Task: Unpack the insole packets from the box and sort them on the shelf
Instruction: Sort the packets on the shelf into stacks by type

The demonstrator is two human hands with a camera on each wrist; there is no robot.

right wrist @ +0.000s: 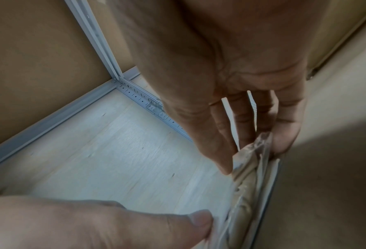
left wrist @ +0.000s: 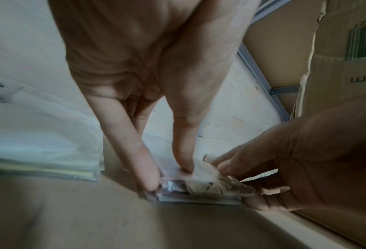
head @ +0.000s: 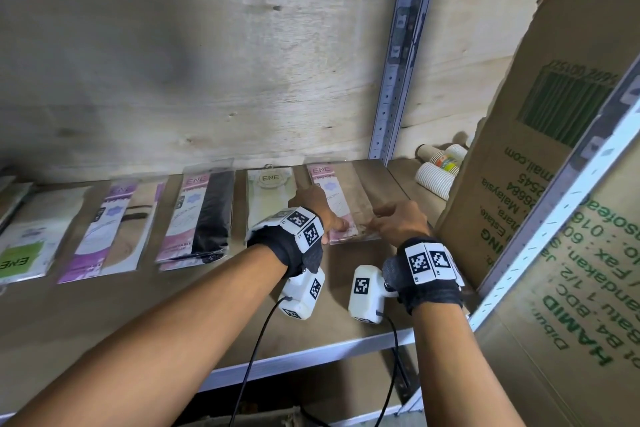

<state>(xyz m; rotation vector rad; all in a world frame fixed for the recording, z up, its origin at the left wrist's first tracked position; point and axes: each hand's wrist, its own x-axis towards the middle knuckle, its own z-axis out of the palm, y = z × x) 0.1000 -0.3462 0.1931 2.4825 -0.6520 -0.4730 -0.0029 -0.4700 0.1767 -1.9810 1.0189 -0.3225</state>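
At the right end of the row, the near edge of a pink-labelled insole packet [head: 341, 204] is held by both hands: the left hand [head: 317, 206] has a fingertip pressed on top and another finger against the near left corner, while the right hand [head: 398, 218] pinches the near right corner between thumb and fingers. The packet lies flat on the shelf [head: 173, 315], just beside a pale packet [head: 268, 198]; further packets are laid in a row to the left, each apart from its neighbour. A large cardboard box [head: 540, 156] stands at the right, with paper cups [head: 438, 172] lying behind it. The placing step appears nearly done; squaring with the row, release, and a reach for another packet are likely called for next.
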